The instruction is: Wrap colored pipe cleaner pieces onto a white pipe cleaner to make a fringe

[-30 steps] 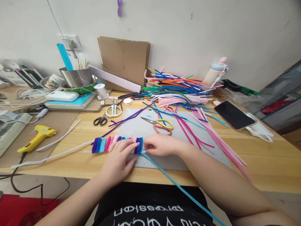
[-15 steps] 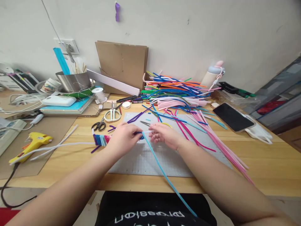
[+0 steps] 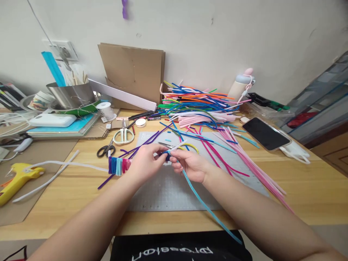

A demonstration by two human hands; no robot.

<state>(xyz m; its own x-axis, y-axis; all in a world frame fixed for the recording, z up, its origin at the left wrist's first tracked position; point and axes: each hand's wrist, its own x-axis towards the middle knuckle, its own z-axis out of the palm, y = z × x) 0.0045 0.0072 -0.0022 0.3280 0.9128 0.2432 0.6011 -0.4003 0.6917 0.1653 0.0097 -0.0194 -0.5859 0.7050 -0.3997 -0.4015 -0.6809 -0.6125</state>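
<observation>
My left hand [image 3: 146, 161] is closed on a strip of colored pipe cleaners [image 3: 117, 166], wound in purple, blue, light blue and pink bands. White pipe cleaner [image 3: 89, 166] trails from the strip's left end, and a short white end [image 3: 179, 145] sticks up between my hands. My right hand [image 3: 191, 165] pinches a light blue pipe cleaner [image 3: 202, 204] close to the strip's dark blue end. The long tail of this piece hangs down over the table edge to my lap. My left fingers hide the strip's middle. Yellow-handled scissors [image 3: 191, 146] lie just behind my hands.
Beneath my hands is a grey cutting mat [image 3: 152, 199]. Behind it lies a heap of pipe cleaners [image 3: 203, 105], with pink ones [image 3: 252, 165] at right. White-handled scissors [image 3: 123, 136], black-handled scissors [image 3: 106, 149] and a yellow glue gun [image 3: 21, 177] are left; a phone [image 3: 266, 133] is right.
My right hand has closed in and now pinches the light blue pipe cleaner beside the strip; before, its fingers were looser. The white end now points up and right. The view has shifted slightly.
</observation>
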